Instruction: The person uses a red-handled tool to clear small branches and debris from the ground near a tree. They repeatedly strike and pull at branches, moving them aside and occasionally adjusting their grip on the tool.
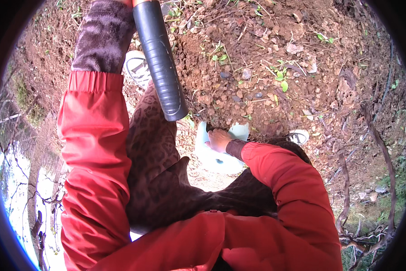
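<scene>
Only a sliver of my left hand (pixel 132 2) shows at the top edge. It is at the upper part of a thick black ribbed handle (pixel 160 61), which slants down towards me in the air; the tool's other end is out of view. My right hand (pixel 219 139) reaches down between my knees, at the mouth of a pale plastic container (pixel 203 144) with a jagged rim. Its fingers are bent over the dark opening, and their tips are hidden. What lies inside the container cannot be made out, and its near side is washed out by glare.
Loose reddish-brown soil (pixel 243 88) with stones, dry leaves and small green seedlings (pixel 281 79) spreads in front. My two sneakers (pixel 138 69) stand apart on it. Bare woody stems (pixel 379 135) rise at the right, and thin branches (pixel 37 189) cross the bright left side.
</scene>
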Tool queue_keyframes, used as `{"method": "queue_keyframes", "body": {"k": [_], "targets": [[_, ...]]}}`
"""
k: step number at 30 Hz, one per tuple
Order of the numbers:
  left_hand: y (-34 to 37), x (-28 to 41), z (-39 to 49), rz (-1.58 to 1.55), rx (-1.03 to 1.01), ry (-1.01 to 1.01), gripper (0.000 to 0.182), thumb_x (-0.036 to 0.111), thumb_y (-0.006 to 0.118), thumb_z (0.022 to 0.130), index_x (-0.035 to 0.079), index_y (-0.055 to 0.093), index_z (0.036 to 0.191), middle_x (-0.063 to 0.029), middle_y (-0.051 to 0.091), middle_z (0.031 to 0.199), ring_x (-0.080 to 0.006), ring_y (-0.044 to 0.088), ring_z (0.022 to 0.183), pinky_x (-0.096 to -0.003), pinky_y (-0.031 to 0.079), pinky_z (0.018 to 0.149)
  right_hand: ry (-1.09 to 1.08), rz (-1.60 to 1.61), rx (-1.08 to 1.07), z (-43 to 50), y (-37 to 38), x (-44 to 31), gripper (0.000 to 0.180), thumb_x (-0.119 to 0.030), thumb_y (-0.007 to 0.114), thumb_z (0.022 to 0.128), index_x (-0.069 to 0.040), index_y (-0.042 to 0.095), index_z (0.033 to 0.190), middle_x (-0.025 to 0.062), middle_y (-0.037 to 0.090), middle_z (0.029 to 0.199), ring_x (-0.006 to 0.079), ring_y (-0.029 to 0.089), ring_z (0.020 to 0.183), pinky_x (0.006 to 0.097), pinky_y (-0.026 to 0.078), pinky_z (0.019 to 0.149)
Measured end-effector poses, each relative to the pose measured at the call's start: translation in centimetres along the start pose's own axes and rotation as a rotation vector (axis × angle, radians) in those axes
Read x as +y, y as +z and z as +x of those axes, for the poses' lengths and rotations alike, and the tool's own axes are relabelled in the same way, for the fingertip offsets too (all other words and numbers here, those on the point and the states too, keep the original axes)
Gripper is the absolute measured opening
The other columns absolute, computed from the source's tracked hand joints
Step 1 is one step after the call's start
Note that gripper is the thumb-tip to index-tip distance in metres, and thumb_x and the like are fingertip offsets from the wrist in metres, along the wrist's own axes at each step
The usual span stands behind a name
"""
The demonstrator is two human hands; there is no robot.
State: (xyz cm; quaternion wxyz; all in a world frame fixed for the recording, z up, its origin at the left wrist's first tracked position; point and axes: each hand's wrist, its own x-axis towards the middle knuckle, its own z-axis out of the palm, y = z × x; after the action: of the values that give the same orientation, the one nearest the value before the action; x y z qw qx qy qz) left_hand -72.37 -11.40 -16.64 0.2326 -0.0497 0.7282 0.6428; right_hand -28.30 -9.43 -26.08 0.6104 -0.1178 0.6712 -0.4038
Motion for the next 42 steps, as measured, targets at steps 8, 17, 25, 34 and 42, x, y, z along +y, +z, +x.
{"method": "queue_keyframes", "body": {"k": [8, 17, 25, 34, 42], "targets": [[-4.7, 4.2, -8.9, -0.247, -0.047, -0.336, 0.016, 0.008, 0.052, 0.082, -0.002, 0.044, 0.093, -0.0035, 0.047, 0.069, -0.0065, 0.043, 0.047, -0.0192, 0.039, 0.039, 0.140, -0.060, 0.178, -1.1, 4.8, -1.5, 0.035, -0.039, 0.048, 0.083, -0.005, 0.058, 0.082, 0.0116, 0.062, 0.066, 0.0285, 0.061, 0.062, 0.0421, 0.044, 0.056], [-5.7, 10.0, -20.7, -0.390, 0.343, -0.593, 0.028, -0.001, 0.050, 0.081, 0.002, 0.038, 0.106, -0.0020, 0.048, 0.068, -0.0071, 0.044, 0.039, -0.0189, 0.039, 0.034, 0.187, -0.016, 0.104, -8.6, 4.9, -5.2, 0.030, -0.034, 0.045, 0.084, -0.009, 0.060, 0.073, 0.0113, 0.060, 0.063, 0.0284, 0.059, 0.062, 0.0419, 0.044, 0.062], [-11.3, 8.6, -17.7, -0.571, 0.292, -0.427, 0.030, 0.001, 0.051, 0.080, 0.003, 0.038, 0.107, -0.0009, 0.047, 0.068, -0.0057, 0.043, 0.040, -0.0182, 0.037, 0.035, 0.345, -0.094, 0.229, -11.4, -6.7, -11.9, 0.033, -0.038, 0.045, 0.084, -0.012, 0.062, 0.072, 0.0124, 0.060, 0.064, 0.0302, 0.058, 0.061, 0.0417, 0.045, 0.059], [-19.3, 9.1, -11.9, -0.666, 0.372, -0.315, 0.038, 0.001, 0.053, 0.079, 0.003, 0.036, 0.112, -0.0029, 0.048, 0.074, -0.0061, 0.045, 0.041, -0.0199, 0.039, 0.035, 0.637, 0.304, 0.633, -9.0, -24.1, -14.2, 0.037, -0.046, 0.050, 0.083, -0.013, 0.066, 0.083, 0.0029, 0.063, 0.067, 0.0154, 0.058, 0.062, 0.0302, 0.043, 0.063], [-22.8, 8.6, -7.0, -0.727, 0.535, -0.306, 0.033, 0.001, 0.053, 0.080, 0.002, 0.037, 0.109, -0.0016, 0.047, 0.069, -0.0057, 0.043, 0.040, -0.0186, 0.037, 0.034, 0.570, 0.140, 0.502, -4.1, -34.1, -16.0, 0.037, -0.043, 0.049, 0.083, -0.009, 0.065, 0.081, 0.0076, 0.061, 0.066, 0.0189, 0.058, 0.062, 0.0300, 0.043, 0.063]]}}
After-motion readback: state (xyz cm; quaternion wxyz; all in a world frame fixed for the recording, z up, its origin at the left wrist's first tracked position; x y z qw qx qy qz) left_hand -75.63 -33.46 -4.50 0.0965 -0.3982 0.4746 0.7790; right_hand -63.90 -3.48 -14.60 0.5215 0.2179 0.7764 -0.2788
